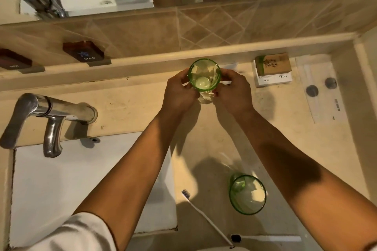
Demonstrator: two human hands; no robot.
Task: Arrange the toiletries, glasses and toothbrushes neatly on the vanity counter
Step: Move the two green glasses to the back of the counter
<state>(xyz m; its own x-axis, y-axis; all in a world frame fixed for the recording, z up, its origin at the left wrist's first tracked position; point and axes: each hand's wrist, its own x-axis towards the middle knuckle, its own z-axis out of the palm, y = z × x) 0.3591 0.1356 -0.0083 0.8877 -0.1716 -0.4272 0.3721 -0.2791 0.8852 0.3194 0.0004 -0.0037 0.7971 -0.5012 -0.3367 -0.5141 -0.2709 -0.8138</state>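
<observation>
Item held: one green-tinted clear drinking glass (204, 75), upright, mouth toward the camera, its long axis vertical, positioned at the back of the beige stone vanity counter (285, 138) close to the raised ledge. Left hand (178, 96) curled round the glass's left wall; right hand (232, 91) curled round its right wall, fingertips (216, 93) pinching what appeared to be a clear wrapper under the base. Both hands equally near; the glass sat directly between them. Whether the base touched the counter could not be told. Other task items: a second green glass tumbler (247, 193), near the front edge, well apart from the hands; one white toothbrush with dark bristles (206, 217) lying diagonally beside it; another white toothbrush (267, 238) along the front edge; a boxed hotel soap (272, 69) just right of the hands. Judgement: setting down would need only a straight lowering.
</observation>
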